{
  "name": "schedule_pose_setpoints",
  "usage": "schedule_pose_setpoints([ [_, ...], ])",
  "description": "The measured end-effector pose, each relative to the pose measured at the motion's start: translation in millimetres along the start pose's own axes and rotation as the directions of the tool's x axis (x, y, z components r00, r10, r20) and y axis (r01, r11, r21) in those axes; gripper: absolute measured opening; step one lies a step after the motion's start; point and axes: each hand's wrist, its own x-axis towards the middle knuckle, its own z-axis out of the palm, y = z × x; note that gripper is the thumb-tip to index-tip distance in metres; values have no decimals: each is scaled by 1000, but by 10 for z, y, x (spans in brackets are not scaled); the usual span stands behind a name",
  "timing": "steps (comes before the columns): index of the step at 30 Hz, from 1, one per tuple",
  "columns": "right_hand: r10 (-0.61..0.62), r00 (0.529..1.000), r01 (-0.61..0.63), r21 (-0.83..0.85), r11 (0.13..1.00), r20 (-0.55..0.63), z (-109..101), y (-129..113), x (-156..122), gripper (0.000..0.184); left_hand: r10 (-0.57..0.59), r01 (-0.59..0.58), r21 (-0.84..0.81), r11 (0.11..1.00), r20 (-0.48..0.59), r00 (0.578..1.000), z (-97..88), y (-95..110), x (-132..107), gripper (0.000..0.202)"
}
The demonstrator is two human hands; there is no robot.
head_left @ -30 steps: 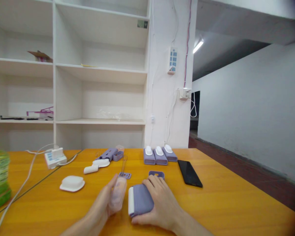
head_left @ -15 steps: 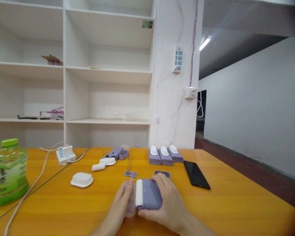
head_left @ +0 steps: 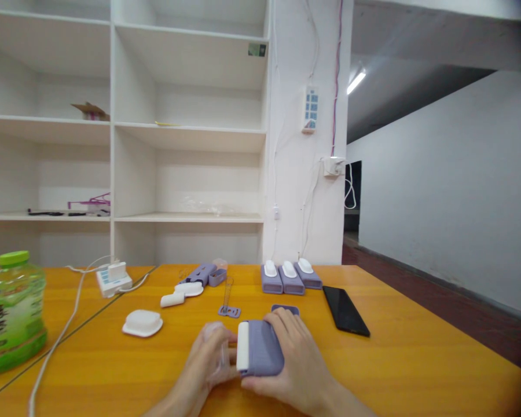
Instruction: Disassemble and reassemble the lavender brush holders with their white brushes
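Observation:
My right hand (head_left: 297, 362) wraps over a purple device with a white end (head_left: 258, 347) lying on the orange table (head_left: 395, 370). Just left of it, my left hand (head_left: 206, 368) grips a clear plastic cap (head_left: 217, 347) held against the device's white end. Both hands meet near the table's front edge.
Three purple units with white tops (head_left: 290, 277) stand in a row behind, a black phone (head_left: 345, 310) to their right. Loose purple and white parts (head_left: 191, 284), a white lid (head_left: 142, 322), a clear stick on a purple base (head_left: 229, 298), a power strip (head_left: 113, 278) and a green bottle (head_left: 11, 310) lie left.
My left hand brought the clear cap from a tilted, apart position up against the device's white end. The view shifted slightly, bringing the bottle into sight.

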Motion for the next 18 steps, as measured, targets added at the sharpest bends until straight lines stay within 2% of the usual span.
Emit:
schedule_pose_setpoints([
  [3,-31,999,31,-3,1000,-8,12,-17,-6,76,-16,17,-35,999,51,999,47,51,-62,48],
  [8,-84,996,85,29,996,-25,14,-106,-14,75,-110,117,-52,992,129,985,101,70,-165,67],
  [13,-89,994,90,21,996,-60,-10,-119,-14,76,-101,118,-52,992,255,962,102,18,-151,57],
  [18,-59,997,57,-23,998,-56,-44,-24,2,81,-84,81,22,996,278,957,90,-65,-90,55],
])
